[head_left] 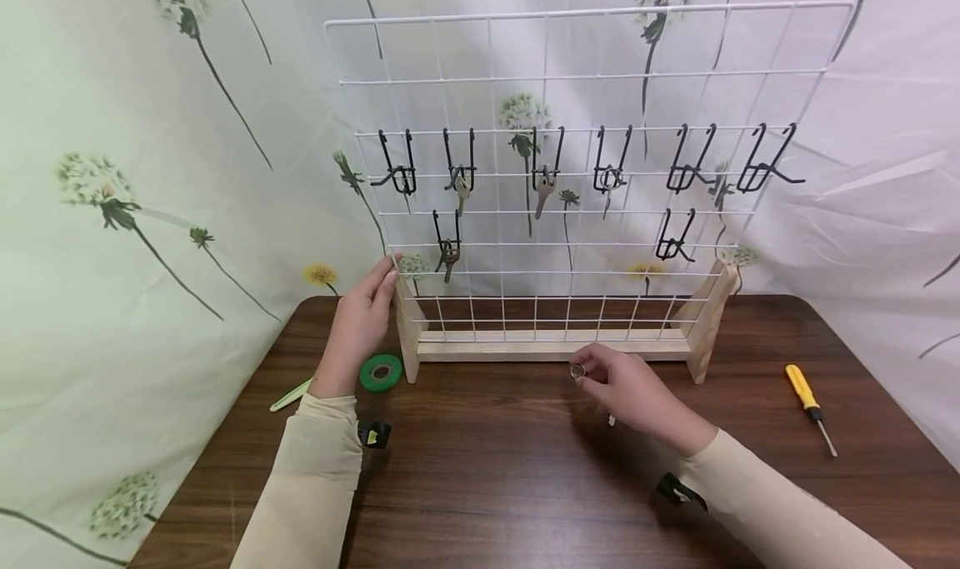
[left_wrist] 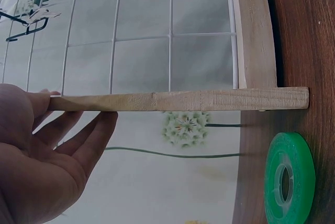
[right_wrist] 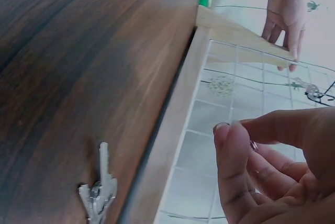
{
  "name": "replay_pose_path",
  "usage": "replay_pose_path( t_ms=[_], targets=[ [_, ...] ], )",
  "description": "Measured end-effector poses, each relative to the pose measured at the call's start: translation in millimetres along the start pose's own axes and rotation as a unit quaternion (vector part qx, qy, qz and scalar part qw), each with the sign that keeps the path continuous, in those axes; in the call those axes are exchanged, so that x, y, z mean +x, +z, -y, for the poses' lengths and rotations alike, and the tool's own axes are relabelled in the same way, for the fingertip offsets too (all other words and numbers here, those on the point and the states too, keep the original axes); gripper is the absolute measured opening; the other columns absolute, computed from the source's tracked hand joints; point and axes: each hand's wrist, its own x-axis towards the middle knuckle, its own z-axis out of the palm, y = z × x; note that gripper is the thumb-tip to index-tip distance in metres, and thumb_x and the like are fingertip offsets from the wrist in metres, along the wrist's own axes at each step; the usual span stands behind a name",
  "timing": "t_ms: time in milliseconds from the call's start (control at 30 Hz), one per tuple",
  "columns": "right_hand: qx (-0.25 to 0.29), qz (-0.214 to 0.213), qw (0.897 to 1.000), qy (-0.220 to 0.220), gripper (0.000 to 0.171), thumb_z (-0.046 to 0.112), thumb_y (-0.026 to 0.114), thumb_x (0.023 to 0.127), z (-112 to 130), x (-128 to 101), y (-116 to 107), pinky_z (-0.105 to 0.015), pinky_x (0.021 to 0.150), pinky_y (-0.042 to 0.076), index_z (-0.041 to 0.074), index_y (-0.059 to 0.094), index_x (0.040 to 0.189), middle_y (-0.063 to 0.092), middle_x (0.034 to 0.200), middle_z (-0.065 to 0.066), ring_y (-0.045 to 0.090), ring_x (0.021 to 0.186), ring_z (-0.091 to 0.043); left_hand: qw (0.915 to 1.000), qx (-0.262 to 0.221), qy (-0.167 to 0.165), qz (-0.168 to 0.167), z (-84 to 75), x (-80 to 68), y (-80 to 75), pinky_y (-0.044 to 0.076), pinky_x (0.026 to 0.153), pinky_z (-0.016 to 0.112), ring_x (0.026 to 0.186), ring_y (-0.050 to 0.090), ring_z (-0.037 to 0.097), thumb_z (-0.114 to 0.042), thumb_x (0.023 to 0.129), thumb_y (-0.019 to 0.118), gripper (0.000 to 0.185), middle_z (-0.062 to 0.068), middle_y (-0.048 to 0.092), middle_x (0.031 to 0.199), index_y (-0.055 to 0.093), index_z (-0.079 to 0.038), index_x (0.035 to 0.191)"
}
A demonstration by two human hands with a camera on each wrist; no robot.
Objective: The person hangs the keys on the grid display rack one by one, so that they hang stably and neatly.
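Observation:
A white wire grid rack stands on wooden feet at the back of the table. My left hand grips the top of its left wooden foot, thumb on one side and fingers on the other. Low in front of the rack's wooden base bar, my right hand pinches a small metal key ring between thumb and fingertips; the fingers hide part of it. Beneath this hand some silver keys lie on the table, mostly covered by the hand in the head view.
Black hooks hang on the grid in two rows, several carrying keys. A green tape roll and a light-green slim tool lie at the left. A yellow-handled screwdriver lies at the right. A patterned curtain surrounds the table.

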Motion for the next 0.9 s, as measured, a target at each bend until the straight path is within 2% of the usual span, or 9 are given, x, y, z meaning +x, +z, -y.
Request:
replay_pose_path(
  t_ms=[133, 333, 500, 633, 767, 900],
  targets=[
    [-0.029, -0.029, 0.999, -0.036, 0.022, 0.008, 0.071, 0.100, 5, -3, -4, -0.025, 0.073, 0.056, 0.009, 0.073, 0.122, 0.081, 0.101, -0.002, 0.074, 0.088, -0.011, 1.0000, -0.003, 0.000, -0.001, 0.1, -0.6, 0.3, 0.037, 0.129, 0.058, 0.157, 0.044, 0.034, -0.039, 0.117, 0.042, 0.049, 0.008, 0.046, 0.169, 0.050, -0.023, 0.162],
    [-0.001, -0.039, 0.998, -0.044, 0.031, 0.009, 0.069, 0.104, 16, -10, -15, -0.023, 0.066, 0.054, 0.011, 0.071, 0.134, 0.078, 0.099, -0.001, 0.066, 0.079, -0.005, 1.0000, -0.004, 0.001, -0.002, 0.2, -0.6, 0.5, 0.037, 0.129, 0.058, 0.157, 0.044, 0.035, -0.039, 0.117, 0.042, 0.049, 0.009, 0.046, 0.169, 0.049, -0.022, 0.162],
    [0.034, -0.048, 0.998, -0.036, 0.034, 0.011, 0.068, 0.105, 26, -13, -24, -0.023, 0.067, 0.056, 0.010, 0.068, 0.139, 0.079, 0.102, -0.005, 0.068, 0.079, -0.006, 1.0000, -0.001, 0.004, -0.001, 0.2, 0.6, 0.5, 0.036, 0.130, 0.057, 0.158, 0.043, 0.034, -0.039, 0.117, 0.041, 0.050, 0.008, 0.045, 0.169, 0.048, -0.019, 0.163],
    [0.087, -0.045, 0.995, -0.029, 0.034, 0.014, 0.068, 0.106, 30, -14, -30, -0.026, 0.067, 0.060, 0.010, 0.068, 0.139, 0.079, 0.102, -0.010, 0.072, 0.075, -0.016, 1.0000, 0.000, 0.002, -0.001, -0.1, 0.4, 0.1, 0.036, 0.129, 0.058, 0.158, 0.043, 0.034, -0.039, 0.117, 0.041, 0.050, 0.008, 0.046, 0.169, 0.049, -0.021, 0.163],
    [0.128, -0.052, 0.990, -0.026, 0.034, 0.017, 0.069, 0.106, 32, -16, -36, -0.031, 0.071, 0.064, 0.012, 0.067, 0.140, 0.079, 0.104, -0.013, 0.073, 0.075, -0.013, 1.0000, 0.000, 0.000, -0.002, 0.4, -0.1, 0.3, 0.037, 0.129, 0.059, 0.157, 0.044, 0.035, -0.040, 0.117, 0.042, 0.048, 0.008, 0.046, 0.169, 0.050, -0.024, 0.162],
    [0.153, -0.076, 0.985, -0.031, 0.033, 0.017, 0.072, 0.104, 38, -19, -43, -0.033, 0.074, 0.067, 0.012, 0.069, 0.137, 0.079, 0.102, -0.013, 0.074, 0.077, -0.009, 1.0000, 0.002, 0.003, -0.003, 1.2, -0.3, 0.7, 0.037, 0.129, 0.059, 0.157, 0.044, 0.035, -0.039, 0.117, 0.042, 0.049, 0.008, 0.046, 0.169, 0.050, -0.022, 0.162]
  ],
)
